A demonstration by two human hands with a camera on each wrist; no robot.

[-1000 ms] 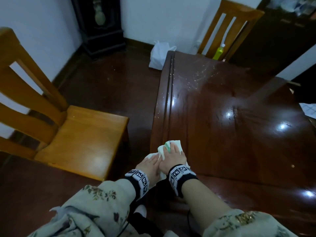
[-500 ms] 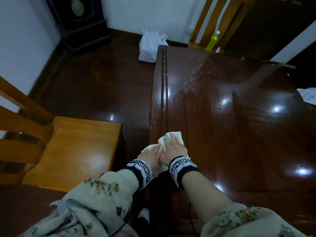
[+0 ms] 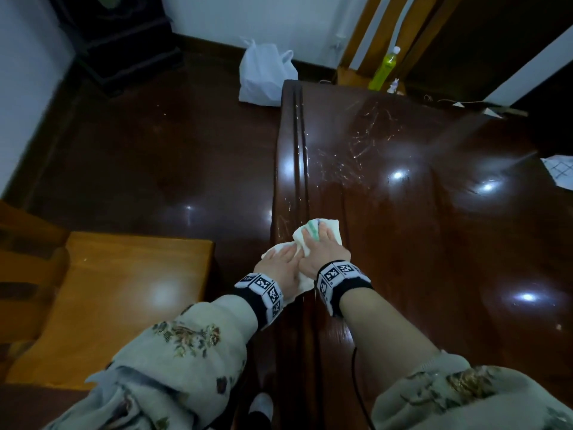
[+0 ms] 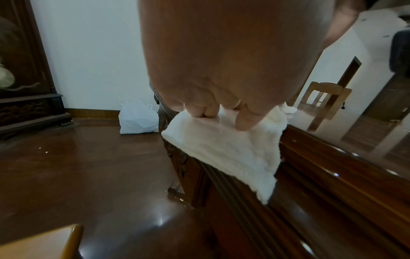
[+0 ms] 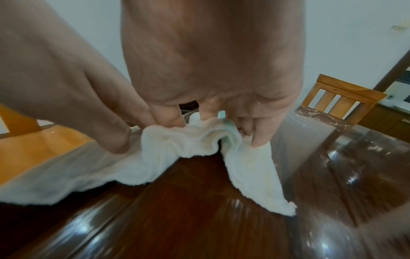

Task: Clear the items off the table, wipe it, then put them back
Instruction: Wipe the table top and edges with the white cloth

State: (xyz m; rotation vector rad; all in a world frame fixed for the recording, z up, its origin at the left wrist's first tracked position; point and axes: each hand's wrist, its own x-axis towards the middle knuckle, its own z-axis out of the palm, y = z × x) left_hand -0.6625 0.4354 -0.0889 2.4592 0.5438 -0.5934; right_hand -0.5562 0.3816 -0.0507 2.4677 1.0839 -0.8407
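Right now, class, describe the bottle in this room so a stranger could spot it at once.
Start at the dark glossy wooden table and follow it to its far end, where a light wooden slatted chair stands against the white wall. The tall yellow-green plastic bottle with a white cap stands upright there; nothing else nearby is that bright colour.

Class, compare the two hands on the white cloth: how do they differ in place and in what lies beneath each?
The left hand sits nearer the table's grooved edge, on the part of the cloth that overhangs it; the right hand lies further in, over the glossy table top. The right hand reaches further forward than the left hand. The right hand bunches the cloth up; under the left hand it lies smoother. Both press it down.
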